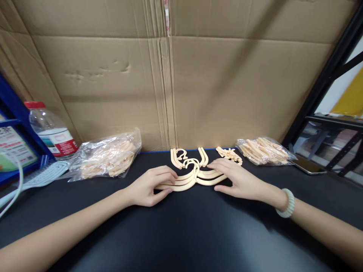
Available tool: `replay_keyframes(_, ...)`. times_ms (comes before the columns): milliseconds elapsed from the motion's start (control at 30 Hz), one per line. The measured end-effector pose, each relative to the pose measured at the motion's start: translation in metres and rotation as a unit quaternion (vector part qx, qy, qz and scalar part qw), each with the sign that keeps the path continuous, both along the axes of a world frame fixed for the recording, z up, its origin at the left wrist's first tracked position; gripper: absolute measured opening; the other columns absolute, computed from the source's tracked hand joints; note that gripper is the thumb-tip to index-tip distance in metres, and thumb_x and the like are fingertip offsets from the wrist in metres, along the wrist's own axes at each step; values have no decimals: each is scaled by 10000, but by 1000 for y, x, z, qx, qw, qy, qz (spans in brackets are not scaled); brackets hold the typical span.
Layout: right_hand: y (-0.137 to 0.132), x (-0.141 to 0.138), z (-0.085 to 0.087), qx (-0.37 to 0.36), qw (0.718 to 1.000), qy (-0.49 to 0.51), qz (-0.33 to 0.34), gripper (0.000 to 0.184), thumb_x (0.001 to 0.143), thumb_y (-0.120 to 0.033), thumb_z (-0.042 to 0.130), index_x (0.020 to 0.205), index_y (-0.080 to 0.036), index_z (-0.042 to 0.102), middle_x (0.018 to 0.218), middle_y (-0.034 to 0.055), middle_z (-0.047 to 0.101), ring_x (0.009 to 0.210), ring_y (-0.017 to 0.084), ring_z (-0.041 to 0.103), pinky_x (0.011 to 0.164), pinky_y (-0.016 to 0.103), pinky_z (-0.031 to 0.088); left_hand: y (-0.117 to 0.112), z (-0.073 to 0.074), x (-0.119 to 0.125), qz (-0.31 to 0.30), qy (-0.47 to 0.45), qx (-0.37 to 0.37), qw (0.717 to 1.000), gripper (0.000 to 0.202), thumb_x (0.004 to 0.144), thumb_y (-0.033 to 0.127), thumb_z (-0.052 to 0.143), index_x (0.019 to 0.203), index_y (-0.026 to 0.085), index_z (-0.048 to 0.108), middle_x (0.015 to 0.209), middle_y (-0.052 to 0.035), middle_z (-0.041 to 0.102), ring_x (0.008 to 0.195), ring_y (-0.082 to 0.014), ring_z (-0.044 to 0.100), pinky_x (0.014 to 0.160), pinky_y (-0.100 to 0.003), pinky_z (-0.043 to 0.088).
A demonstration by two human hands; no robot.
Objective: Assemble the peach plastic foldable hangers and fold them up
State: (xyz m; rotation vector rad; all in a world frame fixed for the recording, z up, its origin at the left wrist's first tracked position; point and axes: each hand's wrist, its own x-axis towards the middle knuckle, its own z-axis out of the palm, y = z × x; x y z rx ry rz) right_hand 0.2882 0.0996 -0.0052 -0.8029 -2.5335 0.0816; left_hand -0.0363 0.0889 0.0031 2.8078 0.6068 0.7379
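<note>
Several cream plastic clothes hangers (187,183) lie nested on the black tabletop, their hooks overlapping at the middle. My left hand (151,185) is closed around their left ends, fingertips on the far side and thumb at the near edge. At the right ends, my right hand (236,177) flanks the hangers between its fingers and thumb, the palm hiding the tips. Just behind are loose curved hanger arms (176,158) with a loose hook (182,154) beside them, and another group of arms (203,157). A small pile of loose hooks (231,154) sits beyond my right fingers.
Clear bags of cream parts stand at the left (104,156) and right (263,151). A phone (307,165) lies by the right bag. Far left are a pale blue brush (45,175), a red-capped bottle (52,130) and a blue rack (11,113). Cardboard (113,83) walls the back.
</note>
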Motion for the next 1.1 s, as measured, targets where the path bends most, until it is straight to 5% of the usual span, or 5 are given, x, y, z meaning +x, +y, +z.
replay_keyframes(500, 10, 6, -4, -53, 998, 9, -42, 242, 854, -257, 615, 1085, -186, 611, 1056, 91, 634, 999, 235, 577, 906, 413, 466, 0, -1, 1, 19, -9, 8, 1000, 148, 867, 134, 518, 978, 166, 611, 1002, -116, 639, 935, -222, 611, 835, -357, 512)
replay_keyframes(833, 9, 2, -11, 3, 999, 32, -40, 338, 818, -255, 617, 1148, -194, 587, 1126, 121, 612, 1070, 275, 560, 929, 464, 466, -2, 0, 2, 24, -18, 6, 1000, 139, 861, 155, 518, 965, 169, 609, 1001, -116, 648, 938, -229, 618, 837, -367, 519)
replay_keyframes(1100, -11, -12, 0, 29, 996, -45, 66, 474, 951, -289, 482, 1417, -257, 400, 1413, 79, 492, 1350, 254, 357, 1107, 497, 313, -1, 0, 1, 27, -12, 6, 1000, 163, 854, 144, 523, 987, 169, 614, 1016, -117, 645, 949, -229, 614, 848, -368, 514)
